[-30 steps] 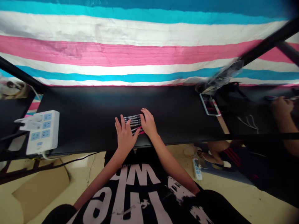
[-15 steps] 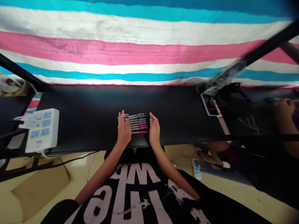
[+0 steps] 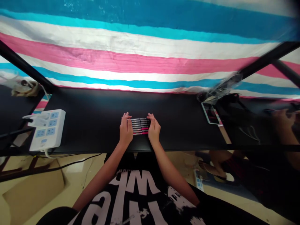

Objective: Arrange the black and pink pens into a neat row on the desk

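Several pens [image 3: 140, 126] lie side by side in a neat row on the black table [image 3: 98, 122]. Their clear barrels point left, and their grip ends, mostly black with pink ones nearest me, point right. My left hand [image 3: 126, 128] is cupped against the left ends, its fingertips curling round the far side of the row. Against the right ends presses my right hand [image 3: 154, 128], fingers likewise bent over the far corner. The row is held between both hands; the palms hide the pen tips.
A white power strip [image 3: 50, 129] with a plugged-in charger sits at the table's left. On the right lie a phone [image 3: 210, 113] and a crumpled clear plastic bag [image 3: 222, 89]. A striped sheet [image 3: 150, 43] hangs behind. Another person's hand [image 3: 283, 118] shows at far right.
My right hand has closed in on the right ends of the pens, and the uneven row is now straighter and tighter. The camera view has shifted slightly.
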`<state>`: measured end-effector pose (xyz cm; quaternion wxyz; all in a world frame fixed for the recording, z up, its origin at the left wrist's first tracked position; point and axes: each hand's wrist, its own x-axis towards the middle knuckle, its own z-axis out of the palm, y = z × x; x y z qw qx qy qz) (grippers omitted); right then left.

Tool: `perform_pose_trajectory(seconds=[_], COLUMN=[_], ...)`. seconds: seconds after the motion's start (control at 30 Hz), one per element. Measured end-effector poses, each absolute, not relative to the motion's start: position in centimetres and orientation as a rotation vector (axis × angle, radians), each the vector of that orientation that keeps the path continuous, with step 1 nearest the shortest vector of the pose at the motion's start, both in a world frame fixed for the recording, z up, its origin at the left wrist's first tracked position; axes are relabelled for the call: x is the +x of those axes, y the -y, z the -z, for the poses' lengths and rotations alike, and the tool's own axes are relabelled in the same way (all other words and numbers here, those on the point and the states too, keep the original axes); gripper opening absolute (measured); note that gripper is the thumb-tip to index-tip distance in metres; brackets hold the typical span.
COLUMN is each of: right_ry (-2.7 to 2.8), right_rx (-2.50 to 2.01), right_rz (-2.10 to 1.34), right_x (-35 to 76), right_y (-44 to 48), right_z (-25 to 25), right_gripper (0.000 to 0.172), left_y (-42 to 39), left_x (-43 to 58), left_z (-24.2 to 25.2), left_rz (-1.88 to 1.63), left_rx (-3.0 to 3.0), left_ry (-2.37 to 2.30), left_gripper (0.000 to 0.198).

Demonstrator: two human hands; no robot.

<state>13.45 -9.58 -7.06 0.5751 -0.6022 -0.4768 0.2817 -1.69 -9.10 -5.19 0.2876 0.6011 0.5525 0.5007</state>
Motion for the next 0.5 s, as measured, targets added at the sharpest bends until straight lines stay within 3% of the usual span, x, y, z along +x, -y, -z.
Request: perform_pose_trajectory(seconds=[0.5], right_ry=[0.916], right_rx=[-1.249], right_rz=[-0.967], right_x=[14.0], right_y=[9.5], right_z=[8.1], right_gripper=[0.066], left_y=[9.0], left_x=[-2.3], left_z=[4.8], left_rz=[-1.263], left_rx=[1.538], left_ry=[-1.338], left_gripper=[0.039])
